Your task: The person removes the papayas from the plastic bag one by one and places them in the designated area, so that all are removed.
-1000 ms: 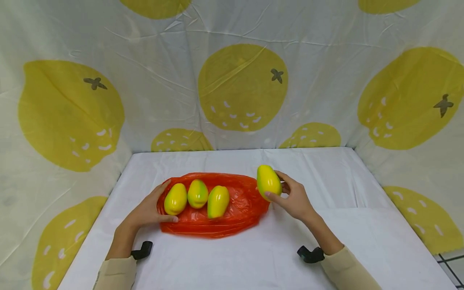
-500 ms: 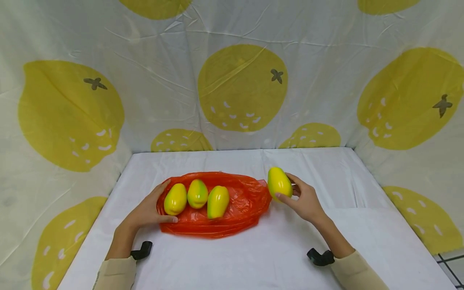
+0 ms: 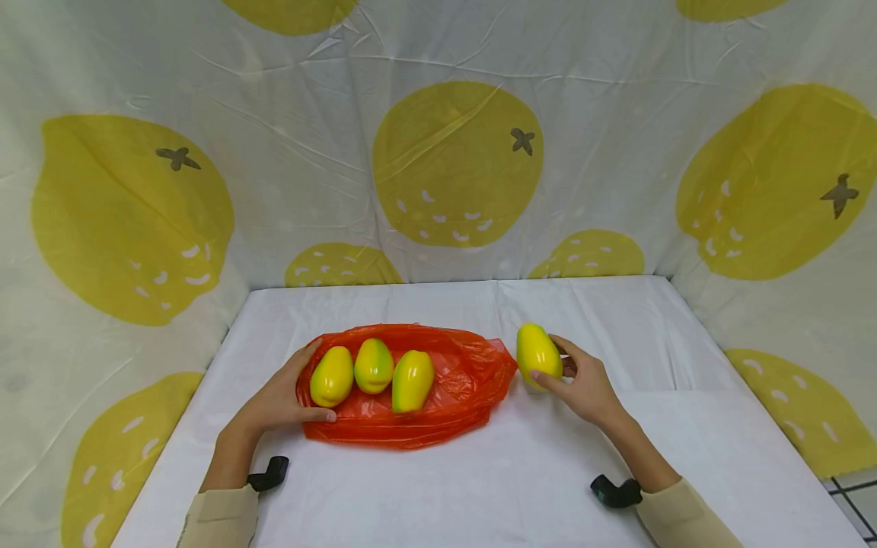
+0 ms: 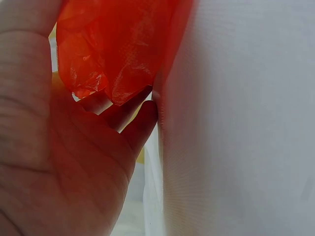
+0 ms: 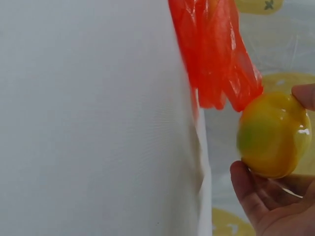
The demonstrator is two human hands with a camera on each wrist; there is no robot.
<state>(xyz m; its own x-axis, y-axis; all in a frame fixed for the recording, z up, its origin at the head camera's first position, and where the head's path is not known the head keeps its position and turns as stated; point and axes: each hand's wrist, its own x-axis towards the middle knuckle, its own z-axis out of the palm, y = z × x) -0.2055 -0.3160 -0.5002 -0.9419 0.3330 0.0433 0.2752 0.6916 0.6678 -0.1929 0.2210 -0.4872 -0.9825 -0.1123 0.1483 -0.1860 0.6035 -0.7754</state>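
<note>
A red plastic bag (image 3: pixel 455 380) lies spread on the table with several glossy yellow-green mangoes on it, among them a left mango (image 3: pixel 332 377), a middle mango (image 3: pixel 373 366) and a right mango (image 3: pixel 412 381). My left hand (image 3: pixel 282 392) holds the bag's left end, its thumb along the near edge and fingers at the far edge. In the left wrist view the red film (image 4: pixel 123 49) lies between thumb and fingers. My right hand (image 3: pixel 582 384) grips another mango (image 3: pixel 537 355) between thumb and fingers, just right of the bag. In the right wrist view this mango (image 5: pixel 273 135) overlaps the bag's tip.
White cloth (image 3: pixel 438 495) covers the table. A pale curtain (image 3: pixel 596 152) with printed yellow fruit rises at the back and both sides. Each wrist wears a black device, one the left camera (image 3: pixel 269 473), the other the right camera (image 3: pixel 615 492).
My right hand has moved right and slightly nearer, carrying its mango away from over the bag's right end to beside it. My left hand and the other mangoes stay put.
</note>
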